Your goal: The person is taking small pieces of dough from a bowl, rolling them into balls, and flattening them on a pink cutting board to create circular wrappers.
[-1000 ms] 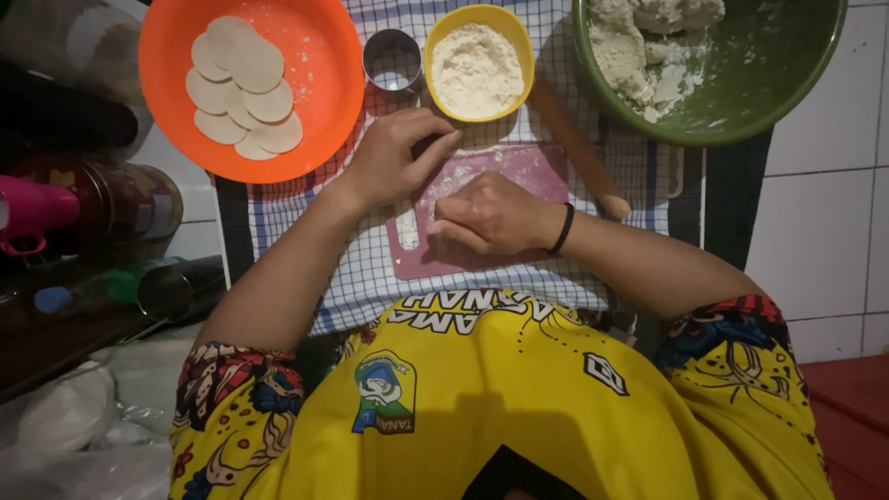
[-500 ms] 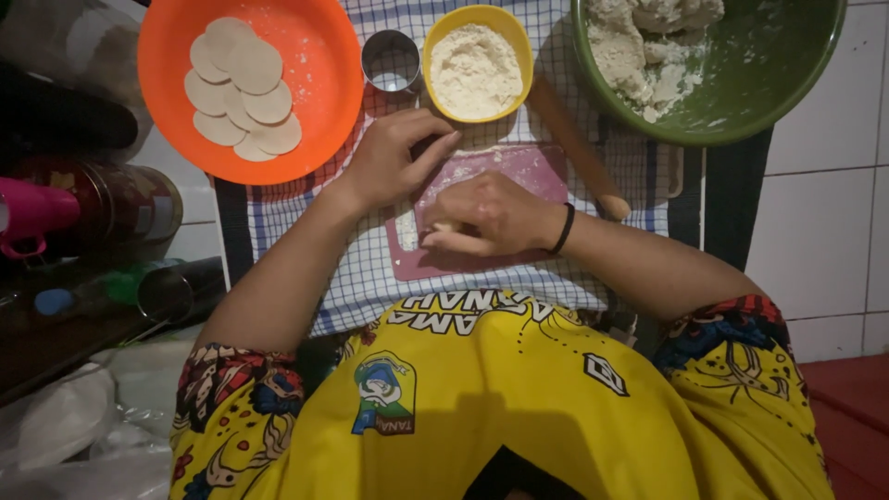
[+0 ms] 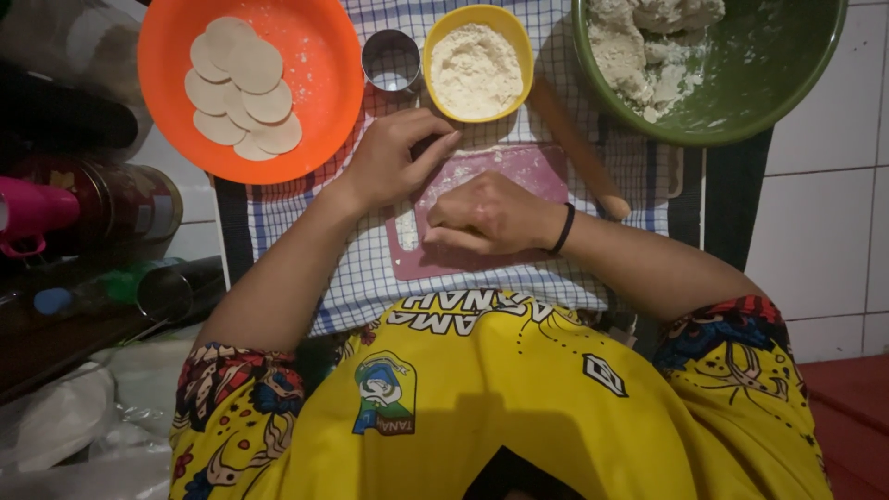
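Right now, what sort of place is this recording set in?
Probably a home kitchen, with food prepared on a tiled floor. A green bowl holds dough, an orange bowl holds cut dough rounds, and both hands, left hand and right hand, work over a pink board.

The right hand (image 3: 486,215) has slid slightly left across the pink board (image 3: 537,171).
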